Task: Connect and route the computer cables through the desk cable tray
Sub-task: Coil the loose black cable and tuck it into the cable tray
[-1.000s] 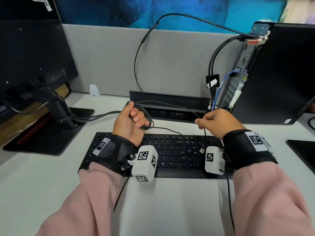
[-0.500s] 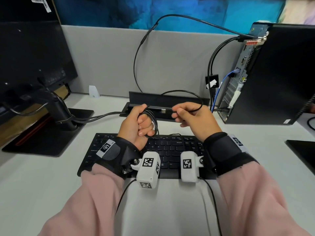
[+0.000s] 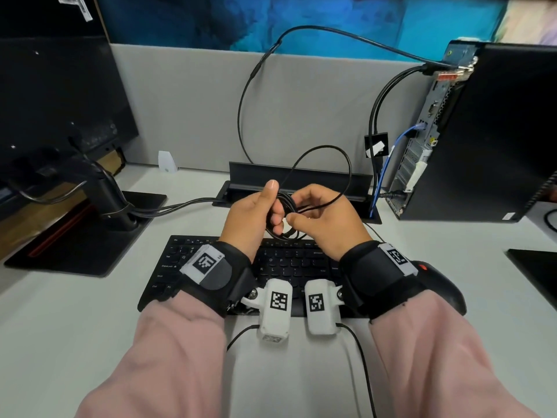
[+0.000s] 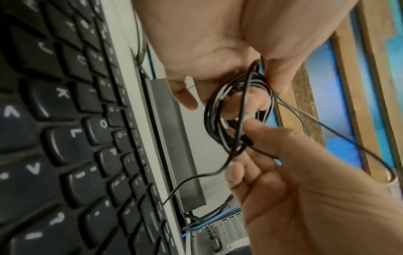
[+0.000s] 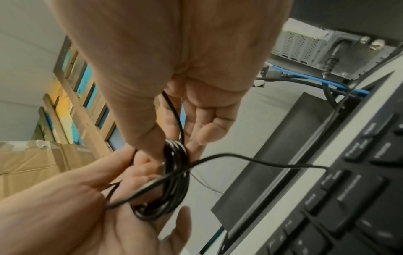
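Two hands – left hand (image 3: 250, 215), right hand (image 3: 325, 218) – gripping one coiled cable (image 3: 284, 215)

The cable (image 3: 319, 164) coiled between the hands is black. The keyboard (image 3: 277, 267) is black with white lettering on its keys. Both sleeves (image 3: 168, 357) are dusty pink, and the wrist straps (image 3: 376, 276) are black, carrying white tags printed with black square code patterns. The desk (image 3: 60, 327) is pale grey-white and the divider panel (image 3: 196, 110) behind it light grey. A bright blue cable (image 3: 382, 176) runs to the black computer tower (image 3: 497, 131). The cable tray lid (image 3: 301, 179) is dark grey. The mouse (image 3: 437, 282) looks black with perhaps a red spot. The wall above is mottled blue and teal.
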`<move>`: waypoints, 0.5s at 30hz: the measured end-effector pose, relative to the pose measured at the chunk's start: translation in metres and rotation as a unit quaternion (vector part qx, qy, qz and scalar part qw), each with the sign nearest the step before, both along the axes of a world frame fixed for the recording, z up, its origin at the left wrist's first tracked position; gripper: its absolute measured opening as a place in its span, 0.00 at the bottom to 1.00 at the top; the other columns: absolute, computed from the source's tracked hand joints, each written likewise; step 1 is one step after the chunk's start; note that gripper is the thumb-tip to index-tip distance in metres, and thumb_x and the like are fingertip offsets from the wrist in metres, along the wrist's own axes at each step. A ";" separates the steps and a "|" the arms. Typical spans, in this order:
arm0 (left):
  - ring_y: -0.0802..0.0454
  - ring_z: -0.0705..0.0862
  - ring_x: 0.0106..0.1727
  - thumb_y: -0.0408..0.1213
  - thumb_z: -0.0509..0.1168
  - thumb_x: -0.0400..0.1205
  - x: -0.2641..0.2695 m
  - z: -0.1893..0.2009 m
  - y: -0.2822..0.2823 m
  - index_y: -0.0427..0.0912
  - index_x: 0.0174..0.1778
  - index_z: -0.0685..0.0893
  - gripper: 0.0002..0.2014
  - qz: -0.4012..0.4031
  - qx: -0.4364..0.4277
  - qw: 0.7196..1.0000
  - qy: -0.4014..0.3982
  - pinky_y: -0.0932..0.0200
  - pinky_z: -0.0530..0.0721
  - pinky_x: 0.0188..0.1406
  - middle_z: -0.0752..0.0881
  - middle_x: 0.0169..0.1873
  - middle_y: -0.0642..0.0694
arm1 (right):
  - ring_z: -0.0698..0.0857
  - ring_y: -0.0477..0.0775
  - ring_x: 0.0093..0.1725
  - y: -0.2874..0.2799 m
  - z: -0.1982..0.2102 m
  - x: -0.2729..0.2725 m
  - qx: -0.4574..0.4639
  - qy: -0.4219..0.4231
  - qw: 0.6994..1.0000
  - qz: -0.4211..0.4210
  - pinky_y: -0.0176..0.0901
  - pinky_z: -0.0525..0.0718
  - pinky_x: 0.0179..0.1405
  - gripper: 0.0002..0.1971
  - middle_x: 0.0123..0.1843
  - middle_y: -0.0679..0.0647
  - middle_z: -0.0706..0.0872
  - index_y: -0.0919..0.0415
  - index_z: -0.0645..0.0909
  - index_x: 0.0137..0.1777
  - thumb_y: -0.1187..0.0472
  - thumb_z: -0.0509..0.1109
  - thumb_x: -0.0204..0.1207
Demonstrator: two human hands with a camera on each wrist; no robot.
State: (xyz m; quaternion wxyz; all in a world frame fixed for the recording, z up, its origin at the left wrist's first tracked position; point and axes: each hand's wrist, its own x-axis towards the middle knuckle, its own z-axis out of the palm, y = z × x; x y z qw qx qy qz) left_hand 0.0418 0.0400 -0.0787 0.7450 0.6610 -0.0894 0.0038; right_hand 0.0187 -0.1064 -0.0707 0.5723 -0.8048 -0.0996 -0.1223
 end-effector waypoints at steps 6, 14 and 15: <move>0.58 0.67 0.23 0.52 0.58 0.87 0.003 -0.004 -0.002 0.44 0.34 0.78 0.20 0.073 -0.033 0.996 -0.025 0.63 0.67 0.25 0.73 0.29 0.46 | 0.91 0.54 0.50 -0.009 0.004 0.000 0.065 0.045 0.994 0.076 0.48 0.89 0.55 0.11 0.54 0.56 0.91 0.59 0.86 0.57 0.71 0.70 0.80; 0.61 0.66 0.20 0.52 0.56 0.88 -0.003 -0.004 -0.008 0.42 0.33 0.76 0.21 0.038 -0.029 0.998 -0.042 0.66 0.66 0.24 0.72 0.18 0.58 | 0.88 0.48 0.42 -0.011 -0.001 0.006 0.209 0.125 0.967 0.071 0.41 0.84 0.41 0.08 0.44 0.51 0.91 0.56 0.82 0.55 0.68 0.63 0.86; 0.60 0.68 0.21 0.53 0.57 0.87 -0.003 -0.005 -0.009 0.43 0.32 0.77 0.22 0.038 -0.024 0.998 -0.046 0.66 0.69 0.25 0.72 0.19 0.56 | 0.87 0.49 0.41 -0.007 -0.001 0.006 0.226 0.141 0.961 0.076 0.41 0.83 0.40 0.07 0.44 0.53 0.90 0.56 0.81 0.55 0.66 0.63 0.86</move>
